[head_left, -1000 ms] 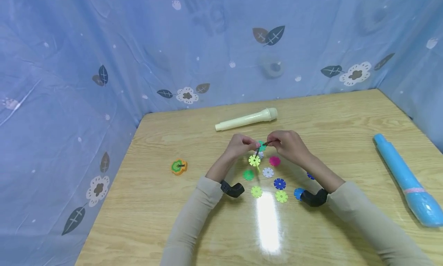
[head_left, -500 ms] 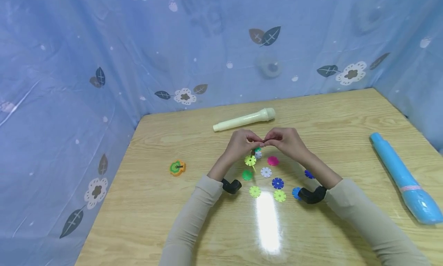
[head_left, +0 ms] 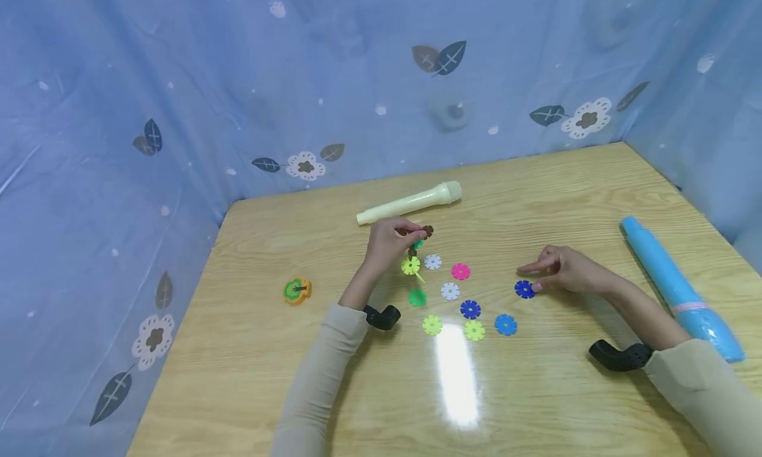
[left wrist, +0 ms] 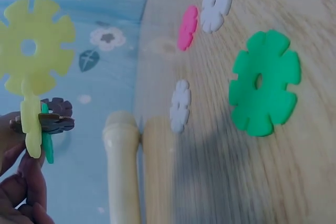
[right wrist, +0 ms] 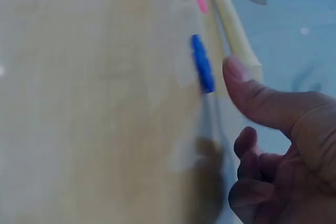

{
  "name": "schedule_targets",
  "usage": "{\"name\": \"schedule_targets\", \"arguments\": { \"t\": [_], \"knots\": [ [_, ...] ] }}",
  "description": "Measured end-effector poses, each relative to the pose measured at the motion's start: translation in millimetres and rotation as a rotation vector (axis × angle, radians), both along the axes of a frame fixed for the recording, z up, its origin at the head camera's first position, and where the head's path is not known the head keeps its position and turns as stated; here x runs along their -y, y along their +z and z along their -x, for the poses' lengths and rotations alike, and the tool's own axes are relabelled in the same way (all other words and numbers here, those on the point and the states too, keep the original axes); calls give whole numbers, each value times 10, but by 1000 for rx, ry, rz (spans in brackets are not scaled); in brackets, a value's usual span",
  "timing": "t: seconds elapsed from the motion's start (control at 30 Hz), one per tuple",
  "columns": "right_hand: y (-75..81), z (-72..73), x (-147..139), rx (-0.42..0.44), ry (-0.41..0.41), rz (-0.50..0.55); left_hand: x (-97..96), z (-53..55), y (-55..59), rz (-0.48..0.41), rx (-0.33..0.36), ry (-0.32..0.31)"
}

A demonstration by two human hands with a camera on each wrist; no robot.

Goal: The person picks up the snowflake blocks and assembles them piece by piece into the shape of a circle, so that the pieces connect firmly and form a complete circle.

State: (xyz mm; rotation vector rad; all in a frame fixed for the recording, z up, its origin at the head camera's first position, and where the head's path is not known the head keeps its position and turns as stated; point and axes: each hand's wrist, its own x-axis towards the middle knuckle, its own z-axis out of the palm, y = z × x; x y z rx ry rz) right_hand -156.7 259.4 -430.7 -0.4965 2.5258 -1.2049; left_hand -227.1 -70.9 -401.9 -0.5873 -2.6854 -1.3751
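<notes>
My left hand [head_left: 383, 247] pinches a joined cluster of notched snowflake discs, raised over the table. The cluster has brown discs [head_left: 428, 231], a green disc [left wrist: 47, 135] and yellow discs [head_left: 411, 266]; my fingers hide part of it. To the right, my right hand [head_left: 570, 272] is low over the table with thumb and index finger apart. Its thumb tip overlaps the edge of a dark blue disc [head_left: 524, 290] in the head view. The right wrist view shows this blue disc [right wrist: 202, 64] flat on the table beyond the thumb, with nothing in the fingers.
Between the hands lie loose discs: white [head_left: 450, 291], pink [head_left: 461, 272], green [head_left: 418, 297], lime [head_left: 474, 331] and light blue [head_left: 506, 325]. A cream microphone-shaped stick [head_left: 411, 204] lies behind. An orange tree block [head_left: 296, 290] sits left, a blue inflatable-looking club [head_left: 678, 288] right.
My right hand has let go of the cluster, leaving it in my left hand, and has moved right to the dark blue disc. The head view has shifted slightly.
</notes>
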Motion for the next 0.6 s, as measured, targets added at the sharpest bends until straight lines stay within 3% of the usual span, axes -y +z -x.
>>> {"name": "schedule_targets", "arguments": {
  "t": [0.27, 0.43, 0.6],
  "knots": [
    [-62, -50, 117, -114, -19, -107, 1, 1, -8, -9, -6, -21],
    [-62, 22, 233, -181, -59, -174, -14, -19, -27, 12, 47, -34],
    [-16, 156, 344, -191, -98, -197, -38, -49, -27, 62, 94, -57]
  ]
}}
